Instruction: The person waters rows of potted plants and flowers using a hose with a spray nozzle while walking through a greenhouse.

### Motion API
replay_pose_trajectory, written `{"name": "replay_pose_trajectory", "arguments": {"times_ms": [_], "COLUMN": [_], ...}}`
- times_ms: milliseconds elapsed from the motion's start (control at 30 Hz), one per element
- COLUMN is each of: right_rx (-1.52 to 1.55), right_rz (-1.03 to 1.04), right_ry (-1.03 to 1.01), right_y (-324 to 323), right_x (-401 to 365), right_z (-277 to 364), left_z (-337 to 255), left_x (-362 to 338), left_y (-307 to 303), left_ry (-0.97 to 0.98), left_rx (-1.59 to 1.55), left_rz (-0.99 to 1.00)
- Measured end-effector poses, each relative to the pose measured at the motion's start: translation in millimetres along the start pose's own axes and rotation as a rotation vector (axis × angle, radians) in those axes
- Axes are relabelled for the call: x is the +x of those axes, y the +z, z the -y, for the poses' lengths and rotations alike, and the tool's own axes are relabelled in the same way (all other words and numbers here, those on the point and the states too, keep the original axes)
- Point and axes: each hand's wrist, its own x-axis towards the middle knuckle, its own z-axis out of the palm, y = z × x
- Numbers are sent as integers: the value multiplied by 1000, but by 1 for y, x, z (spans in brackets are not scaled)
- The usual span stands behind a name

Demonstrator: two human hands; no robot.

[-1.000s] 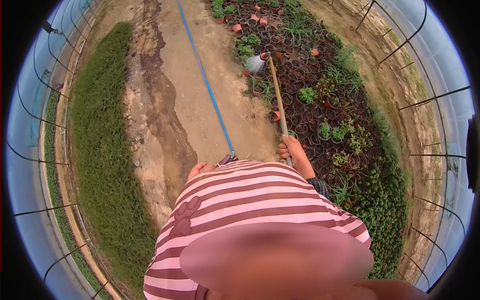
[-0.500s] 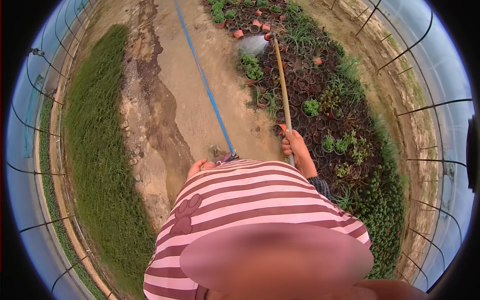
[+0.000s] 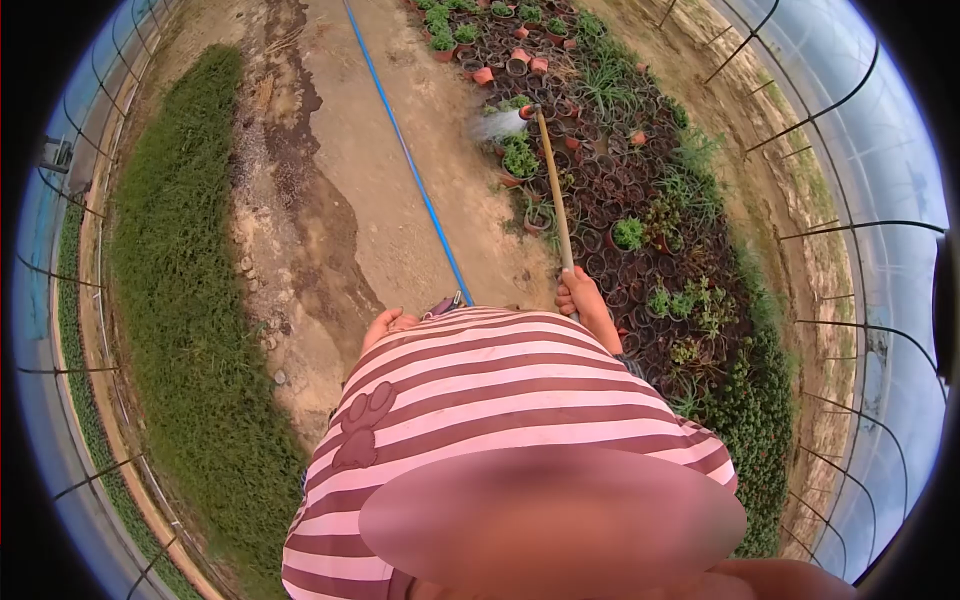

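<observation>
My right hand [image 3: 584, 297] is closed around a long tan watering wand [image 3: 555, 190]. At the wand's far end a red spray head [image 3: 528, 112] throws a white fan of water [image 3: 497, 126] leftward, over the edge of the potted plants. My left hand [image 3: 392, 322] is at the front of the striped apron [image 3: 500, 380], partly hidden by it, with its fingers curled. Beside it is a small purple item [image 3: 441, 306], near the spot where the blue hose [image 3: 415, 180] passes out of sight behind the apron. What the left fingers hold, if anything, is hidden.
Dense rows of small pots [image 3: 640, 180], some with green plants [image 3: 628, 234], fill the right side. A dirt path [image 3: 385, 230] runs ahead, wet along its left. A long green plant strip [image 3: 190, 270] lies left. Greenhouse plastic and hoops [image 3: 870, 225] curve around both sides.
The spray head has moved slightly left and nearer, and the water now falls closer to a green potted plant at the path's edge. Both hands have shifted slightly.
</observation>
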Motion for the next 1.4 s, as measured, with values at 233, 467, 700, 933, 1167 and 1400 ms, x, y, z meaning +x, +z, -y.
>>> {"name": "replay_pose_trajectory", "arguments": {"times_ms": [233,467,700,933,1167,1400], "right_rx": [38,51,56,76,131,257], "right_rz": [-76,-113,-111,-125,-100,-176], "right_ry": [-39,-134,-130,-77,-45,-112], "right_y": [29,39,46,50,47,23], "right_x": [8,12,21,46,71,83], "right_z": [17,30,37,40,50,93], "left_z": [-13,-53,-65,-79,-53,-104], "left_x": [-16,-11,-10,6,25,72], "left_y": [34,24,33,48,92,115], "left_ry": [375,264,55,57,558,95], "left_rx": [439,407,78,104,784,453], "left_rz": [-246,-174,-68,-73,-329,-298]}}
